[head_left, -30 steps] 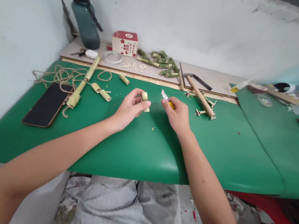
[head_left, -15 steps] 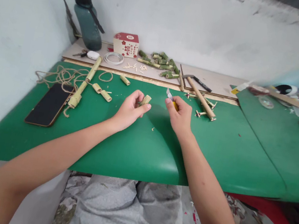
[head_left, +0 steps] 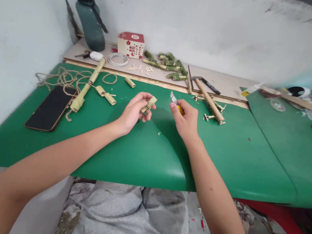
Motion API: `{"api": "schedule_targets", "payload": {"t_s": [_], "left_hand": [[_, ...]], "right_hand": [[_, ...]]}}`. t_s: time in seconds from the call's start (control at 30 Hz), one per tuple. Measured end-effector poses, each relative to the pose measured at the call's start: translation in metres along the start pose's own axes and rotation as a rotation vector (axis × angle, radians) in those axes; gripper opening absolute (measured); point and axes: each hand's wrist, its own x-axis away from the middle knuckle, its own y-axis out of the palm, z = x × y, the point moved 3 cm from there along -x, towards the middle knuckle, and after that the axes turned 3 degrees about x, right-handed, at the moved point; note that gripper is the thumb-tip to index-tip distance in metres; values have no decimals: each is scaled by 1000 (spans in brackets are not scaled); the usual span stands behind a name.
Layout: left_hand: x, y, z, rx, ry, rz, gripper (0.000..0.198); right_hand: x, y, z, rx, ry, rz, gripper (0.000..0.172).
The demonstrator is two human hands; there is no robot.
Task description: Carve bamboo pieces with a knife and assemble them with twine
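Observation:
My left hand (head_left: 133, 110) pinches a short pale bamboo piece (head_left: 150, 103) between thumb and fingers, just above the green mat (head_left: 150, 152). My right hand (head_left: 185, 120) is closed round a small yellow-handled knife (head_left: 174, 101); its blade points up and left, a short gap from the bamboo piece. A few shavings (head_left: 159, 133) lie on the mat below my hands.
A phone (head_left: 50, 107), twine (head_left: 64, 76), a long bamboo stick (head_left: 87, 85) and cut bamboo pieces (head_left: 106, 96) lie to the left. A hammer (head_left: 207, 95), green bamboo bits (head_left: 169, 64), a red-white box (head_left: 130, 44), tape (head_left: 117, 59) and a dark bottle (head_left: 89, 14) sit behind.
My left hand has turned the bamboo piece in its fingers, from upright to slanting toward the knife. My right hand has barely shifted with the knife.

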Motion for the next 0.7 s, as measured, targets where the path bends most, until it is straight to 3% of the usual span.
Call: {"api": "schedule_targets", "payload": {"t_s": [0.2, 0.47, 0.7], "left_hand": [[-2, -1, 0, 4, -8, 42, 33], [0, -1, -2, -74, -4, 10, 38], [-9, -10, -5, -352, 205, -34, 30]], "right_hand": [[0, 1, 0, -4, 10, -14, 66], [0, -1, 0, -6, 9, 0, 67], [0, -2, 0, 9, 12, -17, 68]]}}
